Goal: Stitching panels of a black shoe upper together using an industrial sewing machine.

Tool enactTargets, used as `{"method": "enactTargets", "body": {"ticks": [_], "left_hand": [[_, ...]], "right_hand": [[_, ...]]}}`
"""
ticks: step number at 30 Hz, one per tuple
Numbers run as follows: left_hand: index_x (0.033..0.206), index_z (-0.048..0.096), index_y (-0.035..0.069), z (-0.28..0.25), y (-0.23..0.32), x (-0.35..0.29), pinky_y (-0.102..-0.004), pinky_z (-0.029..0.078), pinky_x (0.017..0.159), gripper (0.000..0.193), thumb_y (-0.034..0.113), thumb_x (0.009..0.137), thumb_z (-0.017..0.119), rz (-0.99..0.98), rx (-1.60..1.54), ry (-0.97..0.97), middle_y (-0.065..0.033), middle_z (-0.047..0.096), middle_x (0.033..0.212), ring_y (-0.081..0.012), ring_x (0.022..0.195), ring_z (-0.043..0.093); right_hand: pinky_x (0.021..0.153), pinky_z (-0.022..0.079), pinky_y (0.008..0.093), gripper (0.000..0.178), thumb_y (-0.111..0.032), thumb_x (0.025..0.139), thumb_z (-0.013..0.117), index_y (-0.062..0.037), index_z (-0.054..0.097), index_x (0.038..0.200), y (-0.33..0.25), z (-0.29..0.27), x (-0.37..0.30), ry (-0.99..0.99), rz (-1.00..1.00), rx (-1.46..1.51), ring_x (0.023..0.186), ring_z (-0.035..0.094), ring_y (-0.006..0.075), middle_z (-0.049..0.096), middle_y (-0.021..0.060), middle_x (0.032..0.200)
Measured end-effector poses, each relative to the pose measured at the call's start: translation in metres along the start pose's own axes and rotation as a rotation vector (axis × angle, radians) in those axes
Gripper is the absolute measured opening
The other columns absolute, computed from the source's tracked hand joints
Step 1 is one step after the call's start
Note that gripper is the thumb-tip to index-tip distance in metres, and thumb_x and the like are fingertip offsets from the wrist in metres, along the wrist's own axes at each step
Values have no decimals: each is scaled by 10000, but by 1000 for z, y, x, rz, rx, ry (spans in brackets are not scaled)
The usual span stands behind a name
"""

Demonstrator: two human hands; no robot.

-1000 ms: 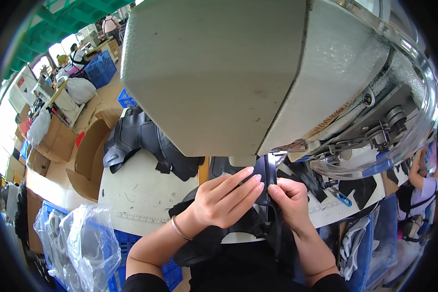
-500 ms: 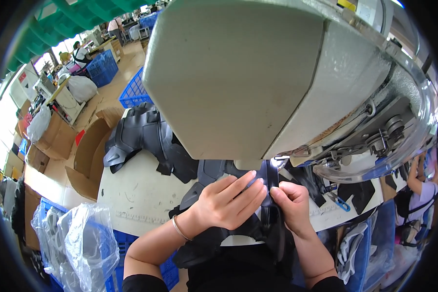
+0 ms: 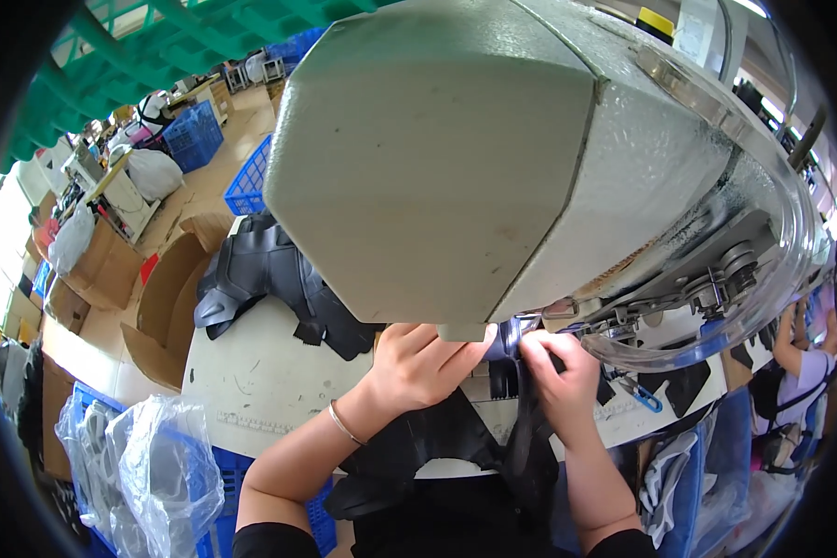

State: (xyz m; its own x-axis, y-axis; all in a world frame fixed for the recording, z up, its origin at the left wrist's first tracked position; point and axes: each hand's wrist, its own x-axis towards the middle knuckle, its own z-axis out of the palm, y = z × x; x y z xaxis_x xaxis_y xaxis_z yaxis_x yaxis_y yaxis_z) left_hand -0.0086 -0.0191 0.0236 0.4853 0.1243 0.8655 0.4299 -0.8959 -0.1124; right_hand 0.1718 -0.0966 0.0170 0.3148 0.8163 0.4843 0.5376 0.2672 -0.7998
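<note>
Beneath the pale grey head of a sewing machine [image 3: 428,186] I hold a black leather-like piece [image 3: 437,432] with both hands. My left hand [image 3: 414,367] is closed at its edge, knuckles bent and some fingertips hidden by the machine. To the right, my right hand [image 3: 564,370] pinches a raised edge of the same piece between thumb and fingers, close to the needle area. The rest of the piece hangs over the table's near edge toward my lap. The needle itself is hidden.
More stitched black pieces [image 3: 270,274] lie on the white table [image 3: 260,372] to the left. Blue-handled snips [image 3: 644,395] and black scraps [image 3: 684,377] lie at the right. A plastic-wrapped bundle [image 3: 163,465] stands at lower left, beside an open carton [image 3: 163,325]. A co-worker [image 3: 804,358] is at far right.
Both hands have moved slightly forward with the piece, closer under the machine head. My left fingers, earlier stretched out in view, are now bent and partly hidden. The view has shifted a little.
</note>
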Motion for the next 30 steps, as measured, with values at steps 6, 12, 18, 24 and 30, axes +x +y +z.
{"method": "enactTargets", "body": {"ticks": [6,12,18,24,30], "left_hand": [[936,711,49,-7,12,0,-276,504,645,360,-27,598,613,-75,-7,-105,-28,656,925,-185,757,647],[997,692,-3,7,4,-11,-257,495,571,369,-5,630,655,50,-84,79,-59,625,864,-165,693,591],[967,694,-16,11,9,-8,-246,480,544,347,-14,621,668,39,-80,175,-54,647,883,-143,636,554],[959,692,-24,6,8,-8,-249,477,538,346,-2,614,678,42,-58,145,-50,629,858,-149,636,550],[906,701,-12,2,11,-6,-288,567,663,238,21,670,716,84,31,102,-60,627,869,-183,723,592]], "right_hand": [[682,501,286,431,-310,1015,460,18,650,811,41,-10,-59,-145,457,416,706,638,180,661,98,801],[528,502,254,299,-312,1011,483,-43,601,1065,24,16,-53,64,713,1134,610,612,123,663,38,839],[619,524,237,192,-216,990,522,-59,570,1091,31,3,-28,61,581,1018,721,627,106,652,42,949],[819,540,303,193,-141,969,503,-36,527,1129,38,-11,3,-289,565,1596,897,641,163,635,83,1056],[913,488,316,260,-162,934,584,-64,579,1175,12,0,-11,-240,482,1451,1054,599,171,621,65,1146]]}}
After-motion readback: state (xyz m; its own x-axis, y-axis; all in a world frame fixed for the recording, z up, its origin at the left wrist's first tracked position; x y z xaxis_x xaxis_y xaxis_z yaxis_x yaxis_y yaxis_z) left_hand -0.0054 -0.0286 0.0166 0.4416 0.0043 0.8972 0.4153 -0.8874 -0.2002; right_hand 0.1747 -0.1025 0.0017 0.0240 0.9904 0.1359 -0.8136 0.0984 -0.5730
